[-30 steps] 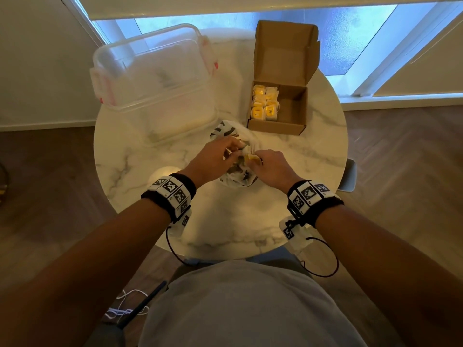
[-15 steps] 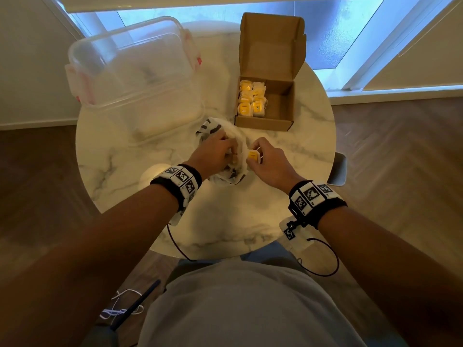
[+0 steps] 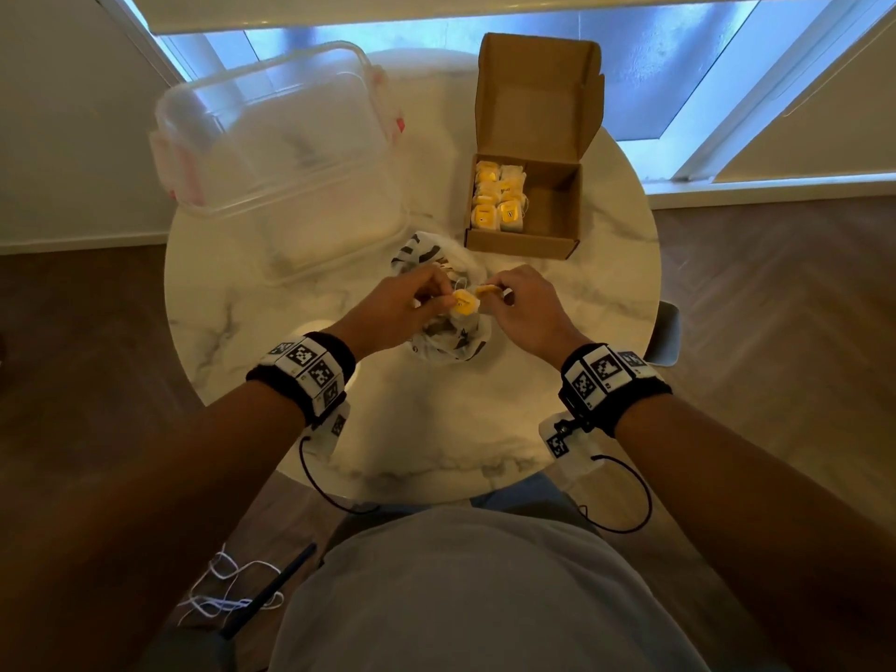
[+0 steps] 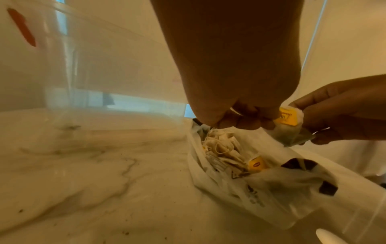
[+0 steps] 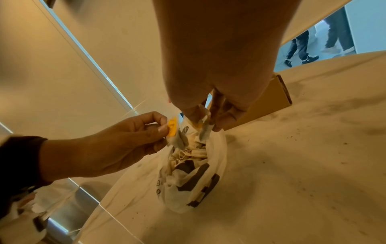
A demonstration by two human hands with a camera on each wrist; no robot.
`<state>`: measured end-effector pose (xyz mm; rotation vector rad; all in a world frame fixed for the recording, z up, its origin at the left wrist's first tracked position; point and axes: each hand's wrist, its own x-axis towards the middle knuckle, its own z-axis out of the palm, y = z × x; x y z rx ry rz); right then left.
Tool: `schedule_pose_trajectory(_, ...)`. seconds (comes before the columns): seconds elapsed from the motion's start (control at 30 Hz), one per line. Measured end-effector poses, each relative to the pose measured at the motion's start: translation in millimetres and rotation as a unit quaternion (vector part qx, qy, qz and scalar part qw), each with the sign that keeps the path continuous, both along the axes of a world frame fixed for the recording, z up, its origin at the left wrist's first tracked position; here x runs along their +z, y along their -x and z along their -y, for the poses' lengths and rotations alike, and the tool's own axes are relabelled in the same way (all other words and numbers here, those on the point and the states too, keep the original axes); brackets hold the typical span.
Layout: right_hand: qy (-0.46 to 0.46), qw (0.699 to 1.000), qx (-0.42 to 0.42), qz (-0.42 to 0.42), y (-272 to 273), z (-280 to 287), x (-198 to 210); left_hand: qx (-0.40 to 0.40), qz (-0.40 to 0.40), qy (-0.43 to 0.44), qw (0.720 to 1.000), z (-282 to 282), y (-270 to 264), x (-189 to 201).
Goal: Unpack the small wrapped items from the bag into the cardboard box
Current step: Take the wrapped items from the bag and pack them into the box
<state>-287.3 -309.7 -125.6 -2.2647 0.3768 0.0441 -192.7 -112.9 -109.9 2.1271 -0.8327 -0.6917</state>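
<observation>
Hands are hovering above the bag [image 3: 443, 339] on the bench [image 3: 436, 429]: left hand [image 3: 397, 308] and right hand [image 3: 526, 308] each pinching a yellow-tagged packet [image 3: 464, 302]. Next, both likely need carrying into the half-filled cardboard box [image 3: 526, 242] beyond.

Clear plastic bin [image 3: 271, 138] blurred; table [image 3: 606, 303] near edge hidden behind the person's arms; print on bag [image 3: 451, 339] unreadable.

left hand [image 3: 395, 310] and right hand [image 3: 526, 308] pinching tea bags [image 3: 463, 303] above bag [image 3: 448, 341]
</observation>
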Motion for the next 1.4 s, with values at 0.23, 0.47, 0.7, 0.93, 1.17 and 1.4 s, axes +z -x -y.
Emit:
schedule_pose_trajectory(0.23,-0.064,0.998,-0.003,0.025,-2,-16,10,0.066,-0.037,0.039,0.996,2,6,2)
schedule_pose_trajectory(0.47,-0.184,0.982,-0.046,0.014,-2,-20,17,0.102,-0.030,0.058,0.993,5,9,2)
schedule_pose_trajectory(0.7,-0.166,0.983,-0.070,0.022,-1,-16,14,0.094,-0.002,0.067,0.993,11,12,3)
schedule_pose_trajectory(0.93,-0.195,0.975,-0.102,0.032,-4,-9,15,-0.033,0.037,0.023,0.999,13,3,-6)
schedule_pose_trajectory(1.17,-0.155,0.981,-0.110,0.032,-5,10,15,-0.017,0.045,-0.001,0.999,26,-6,-6)
schedule_pose_trajectory(1.4,-0.118,0.980,-0.156,0.038,-31,57,20,-0.056,0.106,-0.003,0.993,55,-36,-3)
